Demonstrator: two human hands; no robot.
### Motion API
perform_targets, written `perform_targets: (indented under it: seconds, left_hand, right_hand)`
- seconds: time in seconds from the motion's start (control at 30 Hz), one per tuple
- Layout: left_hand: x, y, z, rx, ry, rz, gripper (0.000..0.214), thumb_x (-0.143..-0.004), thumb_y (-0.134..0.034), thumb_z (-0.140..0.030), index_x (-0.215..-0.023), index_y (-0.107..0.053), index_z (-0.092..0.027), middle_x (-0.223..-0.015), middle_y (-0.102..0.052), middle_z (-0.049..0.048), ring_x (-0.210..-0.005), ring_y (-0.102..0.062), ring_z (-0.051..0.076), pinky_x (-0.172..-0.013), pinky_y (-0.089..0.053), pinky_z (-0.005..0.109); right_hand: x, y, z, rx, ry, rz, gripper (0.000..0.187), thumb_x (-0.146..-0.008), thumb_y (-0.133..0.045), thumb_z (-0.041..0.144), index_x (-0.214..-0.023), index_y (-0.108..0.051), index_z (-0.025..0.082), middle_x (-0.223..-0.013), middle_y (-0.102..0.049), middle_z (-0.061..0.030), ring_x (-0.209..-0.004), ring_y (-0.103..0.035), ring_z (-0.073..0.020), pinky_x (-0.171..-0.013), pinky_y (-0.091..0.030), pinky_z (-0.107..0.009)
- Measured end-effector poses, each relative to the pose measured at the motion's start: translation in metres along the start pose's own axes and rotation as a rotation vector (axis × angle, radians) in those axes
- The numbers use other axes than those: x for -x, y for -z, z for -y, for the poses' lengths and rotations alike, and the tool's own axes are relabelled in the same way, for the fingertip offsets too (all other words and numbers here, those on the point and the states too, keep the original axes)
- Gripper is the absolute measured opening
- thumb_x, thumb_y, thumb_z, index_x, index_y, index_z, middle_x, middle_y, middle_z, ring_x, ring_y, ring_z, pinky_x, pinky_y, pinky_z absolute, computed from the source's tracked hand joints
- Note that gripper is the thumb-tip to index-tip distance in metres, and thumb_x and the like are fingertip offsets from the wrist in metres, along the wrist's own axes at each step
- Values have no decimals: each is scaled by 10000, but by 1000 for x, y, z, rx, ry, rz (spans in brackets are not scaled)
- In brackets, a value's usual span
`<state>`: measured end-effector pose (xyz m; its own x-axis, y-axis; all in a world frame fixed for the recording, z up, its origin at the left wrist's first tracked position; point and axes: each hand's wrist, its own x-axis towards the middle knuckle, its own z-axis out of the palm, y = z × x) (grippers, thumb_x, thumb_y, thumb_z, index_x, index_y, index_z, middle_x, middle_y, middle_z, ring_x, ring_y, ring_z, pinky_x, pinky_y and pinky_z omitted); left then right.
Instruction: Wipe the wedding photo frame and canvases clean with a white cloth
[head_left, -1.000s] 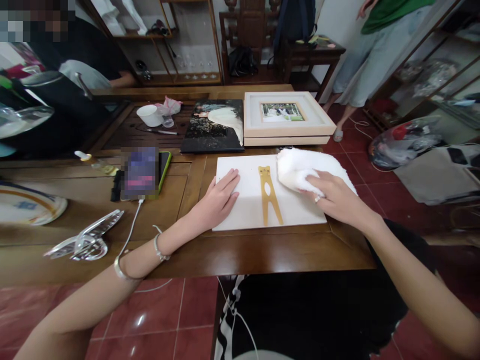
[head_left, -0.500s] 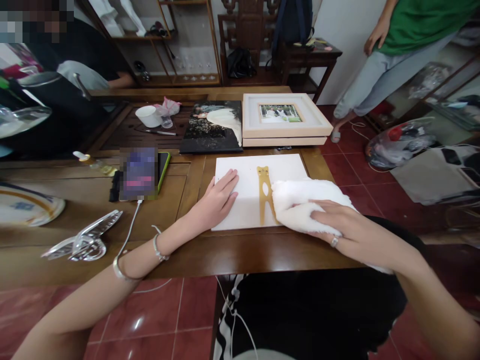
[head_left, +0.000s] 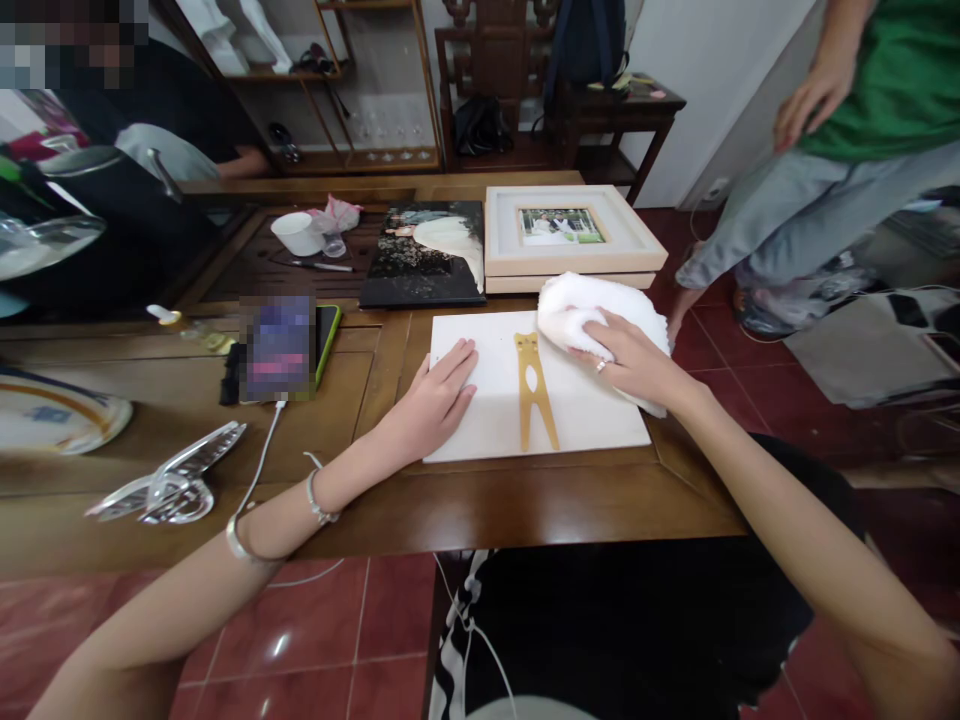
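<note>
A white board [head_left: 491, 420] lies flat near the table's front edge, with a yellow two-legged shape [head_left: 533, 378] in its middle, cat-like ears at its top. My left hand [head_left: 437, 398] rests flat on the board's left side, fingers stretched out. Over the far right corner of the board, my right hand [head_left: 630, 360] is closed on a folded white towel [head_left: 600, 295]. The towel touches the board and overhangs its right edge; the yellow shape now shows whole, legs included.
Behind the board lie a dark photo panel [head_left: 431, 255] and a pale framed photo [head_left: 499, 258]. At left are a phone [head_left: 328, 345] on a cable, a dropper bottle [head_left: 199, 332] and a silver foil object [head_left: 176, 480]. A person in a green top [head_left: 900, 90] stands at right.
My right hand has slid the towel away from me, from the board's near right to its far right corner. My left hand stays put. The person in green has shifted.
</note>
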<state>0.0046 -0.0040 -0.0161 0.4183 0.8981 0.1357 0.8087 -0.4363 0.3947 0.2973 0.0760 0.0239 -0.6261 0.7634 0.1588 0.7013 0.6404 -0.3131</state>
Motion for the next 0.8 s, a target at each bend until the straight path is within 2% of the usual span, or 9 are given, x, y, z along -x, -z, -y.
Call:
perform_targets:
  seconds: [0.07, 0.17, 0.23, 0.33, 0.47, 0.63, 0.8]
  left_hand:
    - [0, 0, 0, -4, -2, 0, 507, -1018, -268, -280, -1485, -345, -99, -1581, -323, 172, -1497, -215, 268, -1184, -223, 554]
    - [1, 0, 1, -7, -3, -2, 505, -1017, -272, -277, -1483, -348, -99, -1580, -324, 175, -1496, -219, 273, -1182, -228, 554]
    - [1, 1, 1, -8, -3, -2, 502, -1015, -277, -273, -1483, -350, -105, -1580, -326, 174, -1494, -223, 277, -1180, -233, 556]
    - [1, 1, 0, -7, -7, -3, 499, -1015, -279, -273, -1483, -350, -114, -1580, -326, 170, -1494, -224, 278, -1177, -234, 563]
    - [1, 0, 0, -10, -9, -4, 503, -1021, -272, -282, -1479, -351, -91, -1580, -322, 180, -1496, -217, 278, -1177, -234, 568]
    - [0, -1, -1, -18, -5, -7, 500, -1020, -274, -281, -1484, -347, -110, -1580, -327, 171, -1495, -222, 270, -1183, -228, 554]
    - [0, 0, -1, -23, -8, -2, 501, -1018, -270, -276, -1476, -354, -93, -1575, -332, 180, -1495, -224, 273, -1179, -234, 559]
  right_hand:
    - [0, -2, 2, 17, 64, -1, 215, -945, -412, 327, -949, -596, 215, -1348, -586, -146, -1332, -462, -368, -1084, -366, -588]
    - [11, 2, 9, 16, 119, 28, 196, -908, -429, 251, -973, -609, 212, -1405, -560, -130, -1348, -471, -328, -1172, -298, -563]
    - [24, 8, 15, -1, 130, 57, 187, -873, -433, 207, -934, -609, 217, -1378, -590, -112, -1335, -495, -313, -1167, -328, -550]
    - [49, 20, 28, -32, 146, 85, 173, -829, -439, 156, -861, -595, 224, -1400, -583, -80, -1373, -456, -300, -1148, -376, -532]
    - [80, 31, 46, -54, 161, 130, 157, -810, -453, 124, -787, -581, 212, -1431, -551, -113, -1382, -443, -304, -1159, -366, -527]
    - [108, 34, 58, -46, 199, 176, 196, -763, -456, 80, -817, -596, 206, -1461, -520, -107, -1415, -395, -269, -1179, -336, -511]
    - [120, 32, 62, -28, 225, 181, 172, -782, -445, 80, -760, -566, 200, -1471, -503, -131, -1436, -355, -269, -1189, -315, -515]
